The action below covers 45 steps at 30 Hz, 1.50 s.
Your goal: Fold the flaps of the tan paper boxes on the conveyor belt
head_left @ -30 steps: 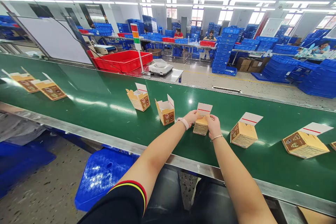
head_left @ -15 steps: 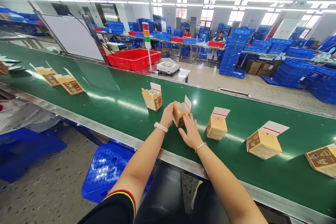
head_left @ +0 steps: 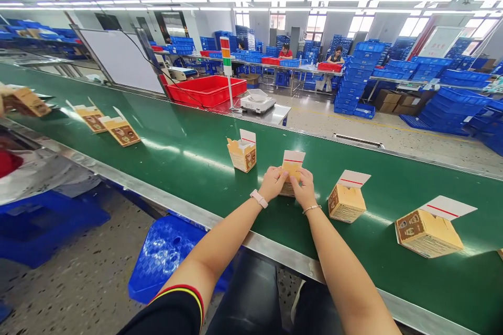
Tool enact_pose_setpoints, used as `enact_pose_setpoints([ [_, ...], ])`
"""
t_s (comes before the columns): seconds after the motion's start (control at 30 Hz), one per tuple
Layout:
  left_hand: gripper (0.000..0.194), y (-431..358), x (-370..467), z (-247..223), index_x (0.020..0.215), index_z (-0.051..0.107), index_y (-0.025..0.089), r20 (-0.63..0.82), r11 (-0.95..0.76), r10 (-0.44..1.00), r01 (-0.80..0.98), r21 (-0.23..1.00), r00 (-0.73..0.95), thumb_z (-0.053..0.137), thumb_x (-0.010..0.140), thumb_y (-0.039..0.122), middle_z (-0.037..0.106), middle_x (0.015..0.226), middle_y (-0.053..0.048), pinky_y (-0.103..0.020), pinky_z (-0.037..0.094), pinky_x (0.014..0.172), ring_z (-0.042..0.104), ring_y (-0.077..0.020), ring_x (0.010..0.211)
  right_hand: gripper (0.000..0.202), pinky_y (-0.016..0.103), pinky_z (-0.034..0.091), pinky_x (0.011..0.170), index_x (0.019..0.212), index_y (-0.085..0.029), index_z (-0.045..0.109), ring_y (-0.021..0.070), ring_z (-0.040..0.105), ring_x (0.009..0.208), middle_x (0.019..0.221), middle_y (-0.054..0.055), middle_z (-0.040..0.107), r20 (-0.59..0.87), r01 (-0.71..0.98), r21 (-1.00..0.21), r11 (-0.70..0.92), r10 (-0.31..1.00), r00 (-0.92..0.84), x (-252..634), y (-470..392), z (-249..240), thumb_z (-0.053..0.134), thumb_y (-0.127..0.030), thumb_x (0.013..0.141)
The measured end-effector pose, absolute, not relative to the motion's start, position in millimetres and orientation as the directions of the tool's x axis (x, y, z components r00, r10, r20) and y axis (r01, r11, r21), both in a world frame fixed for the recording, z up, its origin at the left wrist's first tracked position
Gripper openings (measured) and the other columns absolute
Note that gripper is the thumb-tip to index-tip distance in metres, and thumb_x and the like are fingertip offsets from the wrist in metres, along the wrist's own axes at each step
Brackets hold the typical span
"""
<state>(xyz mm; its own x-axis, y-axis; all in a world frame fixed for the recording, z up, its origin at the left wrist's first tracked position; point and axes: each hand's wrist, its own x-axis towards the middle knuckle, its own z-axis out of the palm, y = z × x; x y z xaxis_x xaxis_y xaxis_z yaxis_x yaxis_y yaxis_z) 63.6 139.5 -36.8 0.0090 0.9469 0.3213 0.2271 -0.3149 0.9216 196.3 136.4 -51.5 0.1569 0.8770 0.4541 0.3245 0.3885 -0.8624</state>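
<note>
The head-worn camera looks from above and behind the two-handed grip on the carton [head_left: 292, 168], facing forward and down across the green belt [head_left: 184, 180]. It is near enough to show both forearms [head_left: 231, 234] before the grip, yet reaches windows [head_left: 316, 24] far beyond it.

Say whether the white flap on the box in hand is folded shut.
No, the white flap stands raised above the box between the left hand and right hand.
</note>
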Motion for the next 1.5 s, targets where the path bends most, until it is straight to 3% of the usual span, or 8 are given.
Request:
enact_pose_setpoints([
  [0.27,0.048,153.5,87.5,-22.7,0.115,0.050,0.016,-0.181,0.178,0.983,-0.170,0.969,-0.001,0.067,0.070,0.010,0.063,0.112,-0.012,-0.027,0.051,0.076,0.064,-0.0158,0.086,0.016,0.033,0.051,0.083,0.079,-0.021,0.050,0.0190,0.056,0.092,0.098,0.005,0.056,0.093,0.085,-0.995,0.060,0.878,0.469,200.8,147.9,-56.8,0.061,-0.027,0.068],
  [0.5,0.023,156.3,107.0,-20.2,0.085,0.058,0.012,-0.269,0.287,0.953,-0.130,0.949,0.136,0.064,0.065,0.002,0.066,0.082,-0.007,-0.032,0.052,0.076,0.064,-0.0183,0.078,0.031,0.032,0.054,0.058,0.080,-0.022,0.043,0.0191,0.060,0.069,0.074,0.000,0.054,-0.113,-0.024,-0.993,-0.114,0.891,0.441,219.2,164.0,-60.2,0.065,-0.016,0.059],
  [0.7,0.026,141.1,79.9,-20.7,0.105,0.052,0.018,0.102,-0.145,0.946,-0.119,0.982,-0.307,0.057,0.079,0.014,0.059,0.111,-0.009,-0.029,0.045,0.092,0.059,-0.0165,0.102,0.039,0.054,0.036,0.103,0.102,-0.021,0.042,0.0314,0.036,0.129,0.126,0.017,0.041,0.235,0.235,-0.967,0.102,0.717,0.656,228.5,125.5,-56.4,0.060,-0.033,0.070],
  [0.83,0.031,155.5,24.2,-26.3,0.116,0.046,0.019,0.346,-0.442,0.595,0.064,0.895,-0.726,0.051,0.085,0.025,0.053,0.123,-0.011,-0.032,0.042,0.099,0.053,-0.0183,0.115,0.049,0.060,0.027,0.108,0.120,-0.020,0.038,0.0337,0.028,0.136,0.136,0.019,0.034,0.805,0.660,-0.545,0.517,0.541,0.241,206.9,91.9,-65.2,0.055,-0.036,0.077],
  [0.93,0.033,173.1,3.6,-31.5,0.119,0.048,0.018,0.299,-0.404,0.705,-0.019,0.914,-0.643,0.046,0.090,0.034,0.059,0.118,-0.012,-0.032,0.043,0.100,0.056,-0.0185,0.113,0.053,0.053,0.031,0.110,0.134,-0.021,0.032,0.0274,0.030,0.137,0.141,0.017,0.037,0.804,0.576,-0.434,0.693,0.586,-0.099,175.7,93.9,-69.5,0.047,-0.032,0.085],
  [1.07,0.043,182.2,9.8,-40.0,0.120,0.053,0.017,0.299,-0.372,0.858,-0.104,0.922,-0.417,0.055,0.085,0.042,0.063,0.116,-0.013,-0.032,0.047,0.096,0.061,-0.0200,0.109,0.064,0.052,0.025,0.114,0.144,-0.016,0.026,0.0272,0.018,0.143,0.152,0.016,0.026,0.610,0.516,-0.618,0.594,0.776,-0.163,145.0,134.1,-69.3,0.046,-0.035,0.086],
  [1.3,0.041,172.5,15.7,-39.0,0.117,0.060,0.020,0.311,-0.283,0.917,0.142,0.949,-0.249,0.064,0.077,0.024,0.069,0.106,-0.006,-0.031,0.044,0.098,0.063,-0.0199,0.102,0.024,0.052,0.022,0.114,0.098,-0.022,0.068,0.0284,0.037,0.133,0.117,0.006,0.065,0.540,0.428,-0.720,0.546,0.829,-0.147,145.8,187.9,-55.2,0.059,-0.032,0.078],
  [1.5,0.011,179.6,27.9,-13.5,0.085,0.065,0.021,0.257,-0.209,0.960,0.329,0.921,-0.111,0.064,0.075,0.019,0.066,0.073,-0.003,-0.035,0.043,0.095,0.064,-0.0222,0.086,0.023,0.044,0.035,0.106,0.053,-0.025,0.058,0.0253,0.051,0.113,0.072,0.003,0.064,0.405,0.310,-0.882,0.354,0.906,0.120,153.1,192.8,-51.1,0.065,-0.029,0.075],
])
